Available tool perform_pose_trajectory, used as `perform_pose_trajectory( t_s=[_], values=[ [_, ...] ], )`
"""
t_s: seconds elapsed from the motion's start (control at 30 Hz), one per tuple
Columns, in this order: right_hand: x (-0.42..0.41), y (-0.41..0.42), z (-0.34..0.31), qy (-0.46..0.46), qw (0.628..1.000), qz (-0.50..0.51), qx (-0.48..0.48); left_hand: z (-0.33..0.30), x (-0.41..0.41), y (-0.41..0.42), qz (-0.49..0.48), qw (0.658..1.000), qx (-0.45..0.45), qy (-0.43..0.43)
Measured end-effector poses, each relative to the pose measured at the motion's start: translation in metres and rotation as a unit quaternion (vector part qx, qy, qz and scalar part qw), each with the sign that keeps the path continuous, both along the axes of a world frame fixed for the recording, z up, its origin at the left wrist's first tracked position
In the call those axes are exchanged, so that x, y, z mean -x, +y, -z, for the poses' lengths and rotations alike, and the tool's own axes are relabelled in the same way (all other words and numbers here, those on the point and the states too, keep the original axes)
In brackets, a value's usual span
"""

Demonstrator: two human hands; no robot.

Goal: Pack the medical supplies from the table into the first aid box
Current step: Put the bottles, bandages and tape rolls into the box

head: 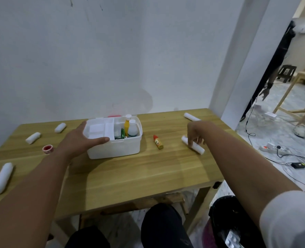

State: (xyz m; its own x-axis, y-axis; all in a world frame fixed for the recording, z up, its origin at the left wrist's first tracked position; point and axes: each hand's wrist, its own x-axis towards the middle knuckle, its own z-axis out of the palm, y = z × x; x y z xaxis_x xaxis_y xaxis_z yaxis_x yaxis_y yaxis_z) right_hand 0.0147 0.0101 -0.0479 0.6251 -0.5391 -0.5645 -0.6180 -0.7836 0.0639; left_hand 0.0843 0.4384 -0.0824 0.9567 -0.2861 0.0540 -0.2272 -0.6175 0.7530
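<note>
The open white first aid box (116, 149) stands mid-table, with a yellow bottle (126, 124), a white bottle (132, 129) and green packets inside. My left hand (78, 138) rests on its left rim, thumb along the front edge, fingers spread. My right hand (195, 131) reaches down on a white bandage roll (195, 146) at the right; its fingertips touch the roll, which lies on the table. A small red-capped yellow tube (158, 141) lies between box and roll. Another white roll (191, 116) sits at the back right.
On the wooden table's (130, 176) left lie three white rolls (32, 138) (60, 127) (1, 178) and a red tape ring (47, 149). The wall is right behind. Cables and a power strip (271, 147) lie on the floor to the right; a black bin (226, 221) stands below.
</note>
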Motion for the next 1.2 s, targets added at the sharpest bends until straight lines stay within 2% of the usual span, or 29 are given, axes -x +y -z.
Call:
perform_pose_trajectory(
  t_s=[0.07,0.2,0.27,0.43,0.57,0.8,0.97,1.1,1.2],
  values=[
    [-0.015,-0.014,0.0,-0.087,0.996,-0.006,0.014,-0.001,0.001,-0.001,0.004,1.0,0.0,-0.005],
    [-0.031,-0.03,-0.003,-0.205,0.968,-0.083,0.117,0.0,-0.001,-0.001,-0.002,1.0,0.001,-0.006],
    [-0.043,-0.043,0.004,-0.226,0.963,-0.068,0.126,0.0,-0.003,0.0,0.001,1.0,0.003,0.004],
    [-0.091,-0.093,0.054,-0.2,0.976,-0.052,0.063,-0.002,-0.007,-0.001,0.014,1.0,0.008,0.011],
    [-0.074,-0.068,0.041,-0.304,0.951,-0.02,0.054,0.0,-0.007,-0.002,0.014,1.0,0.027,0.004],
    [-0.058,-0.038,0.029,-0.36,0.931,0.004,0.064,-0.002,-0.003,-0.001,0.007,0.999,0.027,0.015],
    [-0.057,0.0,-0.008,-0.414,0.908,-0.028,-0.055,-0.005,0.009,-0.003,-0.006,0.999,0.047,0.02],
    [-0.055,0.047,-0.049,-0.471,0.858,-0.063,-0.196,-0.01,0.019,-0.007,-0.014,0.999,0.05,0.014],
    [-0.041,0.088,-0.07,-0.437,0.841,-0.083,-0.308,-0.013,0.022,-0.011,-0.012,0.998,0.055,0.006]
  ],
)
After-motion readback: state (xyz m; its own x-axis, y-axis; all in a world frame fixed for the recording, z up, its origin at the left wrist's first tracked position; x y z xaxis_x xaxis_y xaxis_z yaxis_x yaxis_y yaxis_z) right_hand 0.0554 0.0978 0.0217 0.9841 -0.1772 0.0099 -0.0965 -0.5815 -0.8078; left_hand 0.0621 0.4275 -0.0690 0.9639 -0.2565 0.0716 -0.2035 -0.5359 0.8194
